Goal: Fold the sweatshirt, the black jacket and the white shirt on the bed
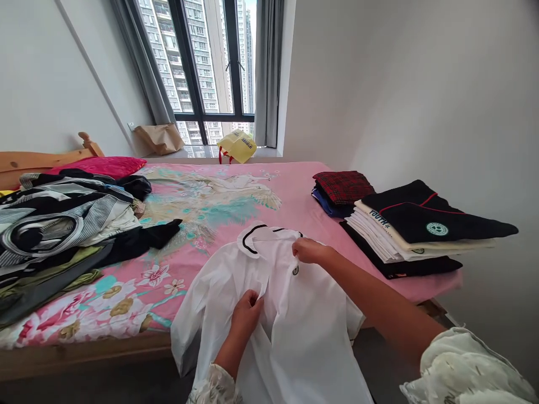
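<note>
A white shirt [311, 331] with black trim on its collar and a small round badge on the chest lies partly on the bed's near edge and hangs down in front of it. My left hand [246, 314] pinches the shirt's front opening below the collar. Up at the collar's right side, my right hand [307, 251] is closed on the fabric just above the badge. The shirt faces up with its front partly apart, and its lower hem runs out of view.
A loose heap of clothes [96, 207] covers the bed's left side by a red pillow [101, 165]. At the right stand folded clothes [383, 235] and a plaid red garment [343, 187]. A paper bag [160, 138] and a yellow bag [238, 146] sit by the window.
</note>
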`<act>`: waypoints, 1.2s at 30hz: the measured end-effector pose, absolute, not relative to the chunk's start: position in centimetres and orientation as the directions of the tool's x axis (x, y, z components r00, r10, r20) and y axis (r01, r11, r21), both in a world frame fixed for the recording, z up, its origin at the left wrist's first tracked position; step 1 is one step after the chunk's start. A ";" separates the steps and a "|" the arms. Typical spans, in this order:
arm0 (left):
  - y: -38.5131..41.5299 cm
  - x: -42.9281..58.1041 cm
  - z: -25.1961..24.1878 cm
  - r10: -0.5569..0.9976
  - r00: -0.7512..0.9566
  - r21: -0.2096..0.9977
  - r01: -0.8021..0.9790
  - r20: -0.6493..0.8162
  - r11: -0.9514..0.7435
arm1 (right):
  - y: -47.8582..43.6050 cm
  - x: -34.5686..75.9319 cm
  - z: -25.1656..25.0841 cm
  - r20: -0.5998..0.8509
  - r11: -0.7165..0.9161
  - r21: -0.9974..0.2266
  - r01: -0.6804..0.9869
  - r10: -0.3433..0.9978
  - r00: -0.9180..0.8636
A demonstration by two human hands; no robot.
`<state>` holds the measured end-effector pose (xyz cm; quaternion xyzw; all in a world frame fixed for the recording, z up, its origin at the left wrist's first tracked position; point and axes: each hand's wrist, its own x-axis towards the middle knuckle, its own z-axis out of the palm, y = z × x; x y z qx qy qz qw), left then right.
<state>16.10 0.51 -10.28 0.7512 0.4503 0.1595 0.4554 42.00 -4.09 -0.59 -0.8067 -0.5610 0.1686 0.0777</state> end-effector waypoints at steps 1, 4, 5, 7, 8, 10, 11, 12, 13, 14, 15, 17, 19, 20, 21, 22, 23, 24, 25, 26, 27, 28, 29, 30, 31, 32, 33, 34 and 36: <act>0.6 16.1 -10.3 0.822 0.544 0.839 0.517 -0.167 -0.171 | -4.1 41.9 -0.6 -0.108 -0.327 -0.338 0.883 0.945 0.309; 0.5 16.0 -10.2 0.825 0.544 0.864 0.479 -0.151 -0.158 | -4.0 41.0 -1.3 0.125 -0.234 -0.397 0.888 0.944 0.305; 0.5 16.0 -10.1 0.827 0.544 0.869 0.469 -0.145 -0.156 | -3.9 40.7 -1.8 0.175 -0.206 -0.411 0.888 0.938 0.298; 0.3 16.0 -9.9 0.828 0.544 0.877 0.454 -0.134 -0.157 | -3.9 40.0 -2.9 0.223 -0.151 -0.431 0.890 0.938 0.266; 0.2 16.0 -9.8 0.829 0.544 0.880 0.447 -0.129 -0.157 | -3.8 39.6 -3.5 0.238 -0.117 -0.437 0.892 0.941 0.240; 0.1 16.0 -9.6 0.831 0.542 0.888 0.434 -0.122 -0.153 | -4.0 38.4 -4.4 0.295 -0.057 -0.445 0.894 0.933 0.206; 0.1 16.0 -9.5 0.833 0.541 0.892 0.427 -0.121 -0.148 | -4.3 37.6 -4.7 0.340 -0.039 -0.455 0.889 0.916 0.214; 0.0 16.0 -9.4 0.834 0.538 0.897 0.420 -0.121 -0.141 | -4.7 36.7 -5.0 0.388 -0.031 -0.474 0.880 0.890 0.240; 0.0 16.0 -9.4 0.835 0.536 0.902 0.412 -0.123 -0.131 | -5.2 35.6 -5.2 0.427 -0.031 -0.500 0.866 0.861 0.277; 0.0 16.0 -9.4 0.836 0.534 0.908 0.402 -0.126 -0.120 | -5.9 34.4 -5.5 0.450 -0.035 -0.529 0.848 0.835 0.316; 0.0 16.0 -9.4 0.838 0.531 0.914 0.391 -0.129 -0.108 | -6.7 33.1 -5.8 0.458 -0.038 -0.556 0.831 0.820 0.344; 0.0 16.0 -9.4 0.840 0.526 0.928 0.365 -0.135 -0.079 | -8.3 30.6 -6.6 0.434 -0.048 -0.577 0.815 0.827 0.356; 0.0 16.1 -9.4 0.842 0.519 0.942 0.333 -0.146 -0.042 | -9.8 28.6 -7.7 0.378 -0.098 -0.581 0.808 0.847 0.374; 0.0 16.2 -9.5 0.843 0.516 0.949 0.316 -0.154 -0.020 | -10.4 27.8 -8.2 0.348 -0.130 -0.583 0.802 0.852 0.392; -0.1 16.3 -9.5 0.844 0.511 0.955 0.298 -0.163 0.003 | -10.8 27.3 -8.8 0.322 -0.163 -0.587 0.793 0.851 0.414; -0.1 16.4 -9.5 0.845 0.507 0.959 0.281 -0.172 0.027 | -11.1 27.0 -9.3 0.300 -0.193 -0.595 0.781 0.847 0.438; -0.3 16.5 -9.4 0.845 0.503 0.963 0.266 -0.181 0.047 | -11.3 26.9 -9.6 0.281 -0.218 -0.602 0.768 0.843 0.459; -0.4 16.5 -9.4 0.846 0.500 0.965 0.253 -0.187 0.064 | -11.3 26.9 -9.8 0.262 -0.237 -0.607 0.759 0.841 0.473; -0.5 16.6 -9.4 0.846 0.498 0.967 0.243 -0.191 0.075 | -11.3 26.9 -9.9 0.242 -0.254 -0.609 0.751 0.843 0.481; -0.7 16.7 -9.4 0.846 0.498 0.969 0.234 -0.191 0.081 | -11.3 27.0 -9.9 0.221 -0.268 -0.611 0.745 0.846 0.486; -0.8 16.7 -9.3 0.847 0.498 0.970 0.228 -0.187 0.081 | -11.2 27.1 -9.9 0.203 -0.278 -0.612 0.741 0.850 0.486; -1.0 16.7 -9.2 0.849 0.497 0.972 0.224 -0.182 0.077 | -11.1 27.2 -9.7 0.191 -0.283 -0.612 0.739 0.853 0.485; -1.1 16.8 -9.1 0.852 0.494 0.973 0.222 -0.173 0.069 | -11.0 27.3 -9.6 0.186 -0.282 -0.614 0.738 0.856 0.482; -1.2 16.8 -9.0 0.856 0.491 0.973 0.222 -0.163 0.058 | -10.9 27.3 -9.4 0.186 -0.278 -0.617 0.736 0.857 0.480; -1.2 16.8 -8.8 0.860 0.487 0.974 0.221 -0.152 0.046 | -10.8 27.4 -9.3 0.190 -0.272 -0.620 0.736 0.858 0.477; -1.3 16.9 -8.6 0.864 0.483 0.975 0.220 -0.139 0.033 | -10.8 27.4 -9.1 0.196 -0.261 -0.628 0.733 0.859 0.473; -1.3 16.9 -8.4 0.868 0.481 0.976 0.219 -0.122 0.016 | -10.8 27.4 -9.0 0.207 -0.240 -0.644 0.726 0.859 0.468; -1.2 17.0 -8.2 0.871 0.480 0.975 0.221 -0.103 -0.006 | -10.8 27.3 -8.9 0.222 -0.214 -0.668 0.713 0.857 0.466; -1.2 17.3 -7.8 0.871 0.486 0.970 0.236 -0.071 -0.052 | -10.8 27.2 -8.7 0.259 -0.152 -0.724 0.673 0.844 0.469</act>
